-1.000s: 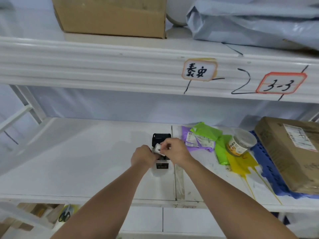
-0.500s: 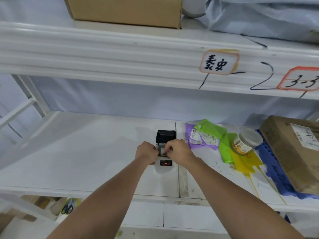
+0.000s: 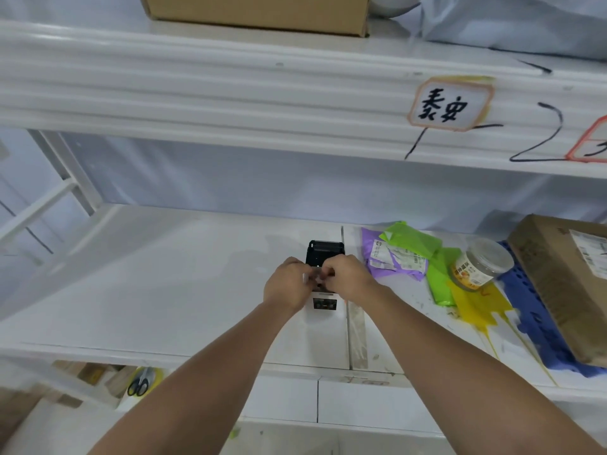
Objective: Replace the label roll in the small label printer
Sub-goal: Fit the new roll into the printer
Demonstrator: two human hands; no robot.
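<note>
Printer: the small label printer [image 3: 323,292] sits on the white shelf [image 3: 164,284], its black lid [image 3: 325,252] raised at the far end and a dark panel showing on its white near end.
Left hand: the left hand [image 3: 287,287] is at the printer's left side, fingers curled inward over the open bay.
Right hand: the right hand [image 3: 349,277] is at the printer's right side, fingers bent in toward the left hand; the two nearly touch above the bay.
Label roll: a small pale piece [image 3: 307,285] shows between the fingertips; whether it is the roll, and which hand pinches it, I cannot tell.
In the way: both hands cover the printer's middle, so the bay itself is hidden.
Right of printer: purple mailer [image 3: 394,261] and green bags [image 3: 423,244] close by, then a clear jar [image 3: 481,269] lying tilted, yellow bags [image 3: 476,307], a blue crate [image 3: 532,310] and a cardboard box [image 3: 565,284] on it.
Below left: scissors [image 3: 139,385] on a lower level.
Above: a carton [image 3: 256,9] on the upper shelf; a handwritten tag [image 3: 448,105] on its rail.
Change: a second ago the right hand held a white piece up over the printer; now both hands are lower and closed in on the bay. The view has shifted left.
</note>
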